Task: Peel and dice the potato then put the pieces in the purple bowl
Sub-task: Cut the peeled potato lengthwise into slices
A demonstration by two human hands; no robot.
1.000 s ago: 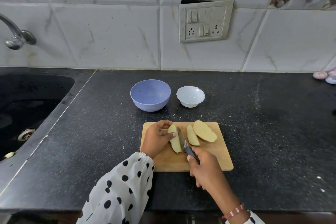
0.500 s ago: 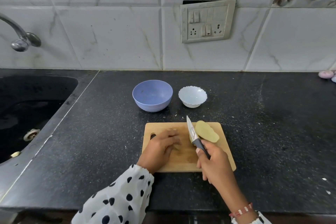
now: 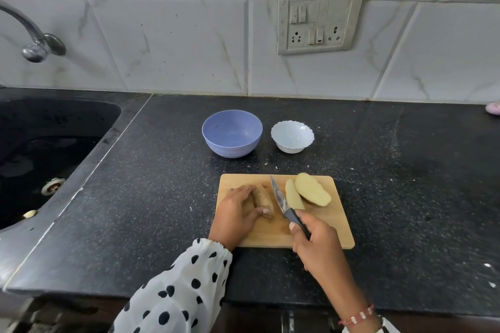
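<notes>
The left hand [image 3: 238, 211] lies palm down on the cutting board [image 3: 335, 227], its fingers curled over a potato piece [image 3: 262, 199] and the thumb pressing its near end. The right hand [image 3: 315, 243] reaches in from below, fingers wrapped round the handle of the knife [image 3: 284, 203], blade pointing away and tilted between that piece and two potato slices [image 3: 311, 189] lying together. The purple bowl [image 3: 232, 133] stands on the table beyond the board.
</notes>
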